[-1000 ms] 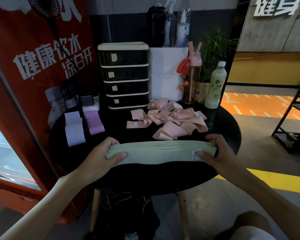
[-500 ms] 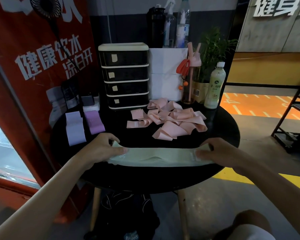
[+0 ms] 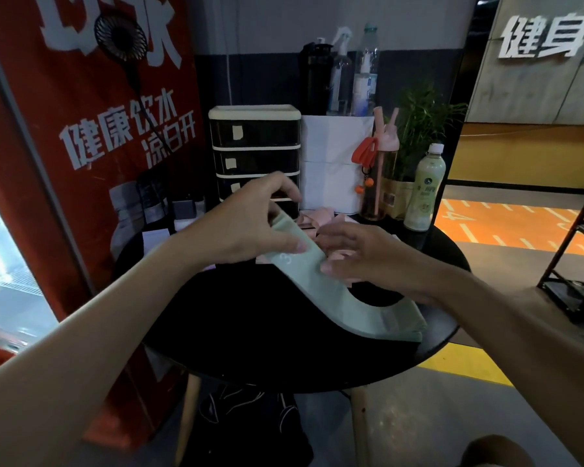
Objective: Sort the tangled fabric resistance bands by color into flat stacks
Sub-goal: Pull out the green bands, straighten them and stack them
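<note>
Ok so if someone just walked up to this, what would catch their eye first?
Probably the pale green bands mid-frame, their upper end pinched by the left hand above the black round table, the right hand touching them lower down. Then the big red banner with white lettering on the left, and pink bands half hidden behind the hands.

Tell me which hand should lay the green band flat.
Probably the left. The left hand grips the raised end of the green band, so lowering it lays it flat. The right hand touches its middle; the other end already rests on the table.
</note>
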Tool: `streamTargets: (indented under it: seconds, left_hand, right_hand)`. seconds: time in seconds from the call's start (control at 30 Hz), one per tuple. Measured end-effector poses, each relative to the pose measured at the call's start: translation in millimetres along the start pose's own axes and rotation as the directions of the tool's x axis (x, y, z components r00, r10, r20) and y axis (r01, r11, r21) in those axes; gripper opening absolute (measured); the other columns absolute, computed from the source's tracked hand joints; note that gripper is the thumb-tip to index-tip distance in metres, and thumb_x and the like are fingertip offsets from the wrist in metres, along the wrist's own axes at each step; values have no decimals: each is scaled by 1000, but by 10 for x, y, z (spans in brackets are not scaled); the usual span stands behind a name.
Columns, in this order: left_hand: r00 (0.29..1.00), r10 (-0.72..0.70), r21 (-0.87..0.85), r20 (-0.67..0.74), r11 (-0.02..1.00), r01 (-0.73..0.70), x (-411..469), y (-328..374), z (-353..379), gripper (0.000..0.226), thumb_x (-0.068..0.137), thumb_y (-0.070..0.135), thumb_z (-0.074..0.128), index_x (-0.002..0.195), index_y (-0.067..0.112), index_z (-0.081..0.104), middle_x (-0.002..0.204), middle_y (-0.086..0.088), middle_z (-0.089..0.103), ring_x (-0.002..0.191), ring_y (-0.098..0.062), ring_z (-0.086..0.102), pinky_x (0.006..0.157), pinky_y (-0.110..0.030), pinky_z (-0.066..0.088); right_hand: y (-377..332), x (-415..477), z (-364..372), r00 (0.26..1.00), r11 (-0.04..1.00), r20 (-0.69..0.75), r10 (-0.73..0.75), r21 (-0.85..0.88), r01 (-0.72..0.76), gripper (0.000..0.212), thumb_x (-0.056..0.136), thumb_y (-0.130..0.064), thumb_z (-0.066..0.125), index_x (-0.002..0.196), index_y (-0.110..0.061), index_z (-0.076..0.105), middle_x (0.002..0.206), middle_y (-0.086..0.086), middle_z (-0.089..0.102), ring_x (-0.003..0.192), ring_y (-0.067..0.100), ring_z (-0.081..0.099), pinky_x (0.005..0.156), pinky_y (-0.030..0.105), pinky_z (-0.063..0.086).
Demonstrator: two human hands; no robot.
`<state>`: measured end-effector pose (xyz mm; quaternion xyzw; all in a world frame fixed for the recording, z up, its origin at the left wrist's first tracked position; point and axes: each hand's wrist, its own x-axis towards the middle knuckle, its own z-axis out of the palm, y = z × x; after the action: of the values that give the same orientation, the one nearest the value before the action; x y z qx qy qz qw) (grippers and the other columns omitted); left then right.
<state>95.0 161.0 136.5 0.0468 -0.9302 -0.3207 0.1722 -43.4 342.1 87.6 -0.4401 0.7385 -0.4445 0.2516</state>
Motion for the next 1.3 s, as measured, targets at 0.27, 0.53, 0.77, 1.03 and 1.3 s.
streamTargets:
  seconds: [0.27, 0.53, 0.77, 1.03, 1.3]
  left_hand:
    - [997, 71, -52, -15, 996, -71, 51, 274, -261, 67, 69, 19, 90, 120, 18, 47, 91, -7, 71, 76, -14, 72, 65, -33, 59]
    - [944, -214, -548, -250, 836, 45, 4, 173, -88, 85, 68, 29, 87, 139, 21, 42, 107, -1, 71, 96, -15, 71, 90, -37, 58]
    - [912, -276, -838, -303, 532, -118, -53, 180, -130, 61, 80, -1, 75, 128, 17, 42, 99, -16, 75, 91, -23, 74, 82, -35, 60]
    - [891, -181, -680, -417, 713, -173, -36, 203, -221, 65, 75, 1, 82, 121, 20, 41, 84, -4, 77, 82, -20, 75, 81, -36, 60]
    - [928, -281, -677, -246, 735, 43, -220, 7, 24, 34, 83, 5, 77, 114, 12, 66, 101, -4, 74, 64, -9, 68, 49, -16, 46]
  right_hand:
    - [-348, 43, 33, 985, 965, 16, -170, 206, 163, 37, 87, -18, 65, 122, -5, 62, 117, 15, 69, 109, 25, 66, 97, 35, 51]
    - [-564, 111, 79, 937, 936, -220, -271, 169, 310, 17, 92, -12, 63, 108, -8, 68, 102, 12, 73, 86, 18, 69, 76, 29, 56]
    - [-655, 128, 78, 930, 912, -209, -301, 222, 345, 22, 95, -11, 58, 115, -7, 64, 102, 6, 74, 91, 16, 71, 74, 24, 56]
    - [-946, 245, 39, 900, 896, -220, -377, 161, 414, 38, 85, -28, 61, 114, -4, 66, 101, 3, 74, 94, 13, 70, 80, 22, 54]
    - [-1101, 458, 104, 860, 897, -366, -355, 127, 424, 17, 92, -16, 64, 103, -4, 70, 82, -4, 73, 71, 2, 67, 62, 12, 50]
